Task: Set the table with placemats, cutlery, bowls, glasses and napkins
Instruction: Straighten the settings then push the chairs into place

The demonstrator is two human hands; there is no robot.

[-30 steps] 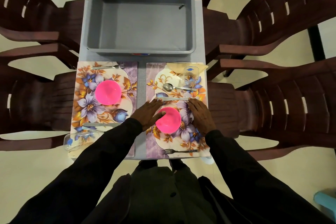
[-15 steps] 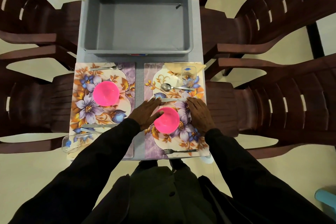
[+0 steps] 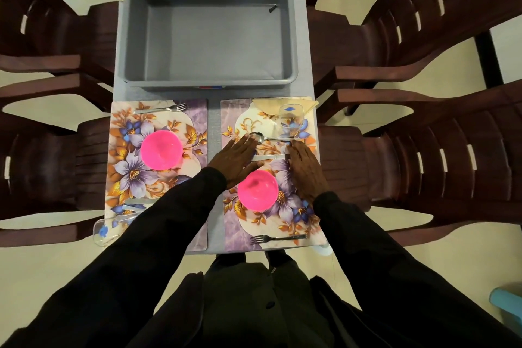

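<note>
1. On the left placemat, a far fork lies along the far edge. The left pink bowl sits mid-mat, and the left glass sits at the near left corner, past the mat's edge.
2. A grey tub stands on the surface beyond both mats.
3. The left hand lies flat on the right placemat, fingers straight, gripping nothing, with its fingertips by the spoon.
4. A knife lies between the two hands. The right pink bowl is just nearer, and a near fork lies along the near edge.
5. The right glass overlaps a beige napkin at the far right corner.
6. The right hand also rests flat and open, beside the knife's end.
</note>
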